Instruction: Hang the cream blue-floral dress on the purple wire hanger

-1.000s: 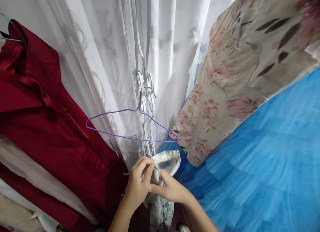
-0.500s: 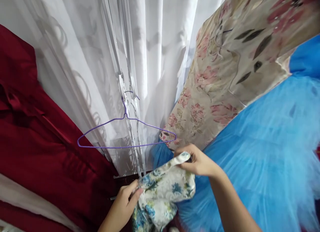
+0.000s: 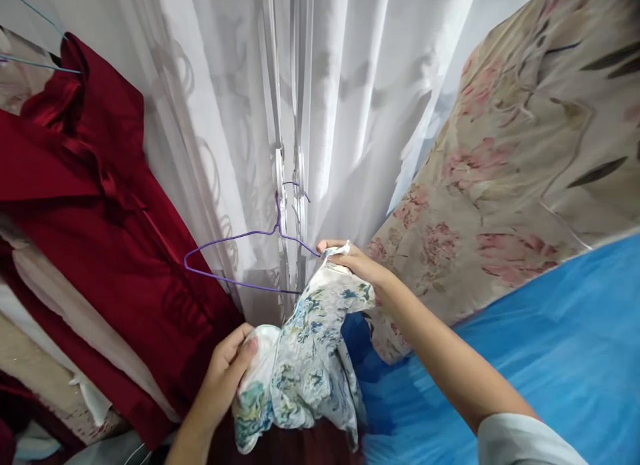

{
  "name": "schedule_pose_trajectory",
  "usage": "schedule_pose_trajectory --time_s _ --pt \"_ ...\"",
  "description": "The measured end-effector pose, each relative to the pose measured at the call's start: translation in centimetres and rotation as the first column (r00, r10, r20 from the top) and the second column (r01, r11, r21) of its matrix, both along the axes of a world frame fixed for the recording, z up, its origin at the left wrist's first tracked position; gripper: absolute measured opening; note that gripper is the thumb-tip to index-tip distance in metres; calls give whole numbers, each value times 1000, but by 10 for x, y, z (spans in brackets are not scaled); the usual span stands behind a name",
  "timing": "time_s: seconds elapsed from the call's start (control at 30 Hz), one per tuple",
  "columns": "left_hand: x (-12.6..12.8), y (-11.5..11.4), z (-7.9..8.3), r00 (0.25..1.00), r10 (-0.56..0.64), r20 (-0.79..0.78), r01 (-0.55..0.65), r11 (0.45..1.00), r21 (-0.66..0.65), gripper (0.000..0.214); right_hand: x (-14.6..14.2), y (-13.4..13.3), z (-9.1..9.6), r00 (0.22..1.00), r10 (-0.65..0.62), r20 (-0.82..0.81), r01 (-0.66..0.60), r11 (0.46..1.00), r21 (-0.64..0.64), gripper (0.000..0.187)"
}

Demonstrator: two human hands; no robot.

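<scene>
Between my two hands is a small white garment with a blue and green floral print (image 3: 315,345). My right hand (image 3: 353,261) grips its upper edge, close against the right end of a purple wire hanger (image 3: 235,283). Whether that end is inside the cloth is hidden by my hand and the fabric. Lower down, my left hand (image 3: 230,361) pinches the garment's left part. The hanger hangs by its hook in front of the white curtain, its left end bare.
A dark red dress (image 3: 135,251) hangs on the left. To the right are a beige floral garment (image 3: 480,205) and bright blue tulle (image 3: 550,331). White curtains (image 3: 340,65) with narrow vertical strips (image 3: 273,71) fill the back.
My right hand has risen to the hanger's right end, lifting the garment with it. My left hand has shifted slightly and still grips the cloth. The view has turned left.
</scene>
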State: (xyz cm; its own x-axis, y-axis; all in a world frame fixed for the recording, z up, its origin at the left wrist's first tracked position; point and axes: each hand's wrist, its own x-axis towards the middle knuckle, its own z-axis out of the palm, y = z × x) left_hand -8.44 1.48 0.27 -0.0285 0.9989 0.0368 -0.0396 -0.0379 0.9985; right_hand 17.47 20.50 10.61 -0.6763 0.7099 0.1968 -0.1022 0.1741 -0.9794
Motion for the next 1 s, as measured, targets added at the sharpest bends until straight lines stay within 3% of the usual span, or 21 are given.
schedule_pose_trajectory --time_s 0.07,0.13,0.23,0.3,0.33,0.37,0.43,0.57,0.63,0.73,0.83,0.9,1.0 --pt "-39 6 -2 961 -137 -241 128 990 -52 36 7 -4 4 999 20 32 -19 999 -34 33" --pt "-82 18 1 826 -122 -550 136 991 -15 34 16 -5 14 994 26 105 -23 999 -34 42" --pt "-144 44 18 520 158 -839 101 965 244 23 21 -7 26 985 34 170 -31 999 -23 39" --pt "-174 64 37 362 305 -881 127 920 371 23 18 -11 31 986 30 166 -27 999 -17 36" --pt "-182 73 48 318 354 -879 141 899 414 24 16 -14 33 988 20 155 -18 1000 -11 35" --pt "-186 82 59 304 392 -868 153 880 450 25 14 -16 34 989 9 147 -8 1000 -7 34" --pt "-181 96 81 357 432 -828 164 844 510 27 11 -21 37 989 -13 148 12 1000 9 34" --pt "-136 109 108 660 367 -655 160 784 600 26 11 -33 36 963 -108 246 78 988 130 39" --pt "-114 111 110 728 368 -579 147 741 655 23 16 -41 24 940 -212 269 152 962 228 43" --pt "-97 108 105 685 504 -526 80 665 742 27 29 -54 -8 881 -430 198 363 882 301 33" --pt "-93 104 106 620 588 -520 38 639 769 31 39 -66 -31 801 -591 99 570 802 178 37" --pt "-93 104 113 581 609 -541 51 636 770 27 37 -74 -28 755 -655 16 650 752 105 41" --pt "-97 113 126 560 611 -559 45 652 757 18 17 -92 5 716 -694 -75 697 704 140 40"
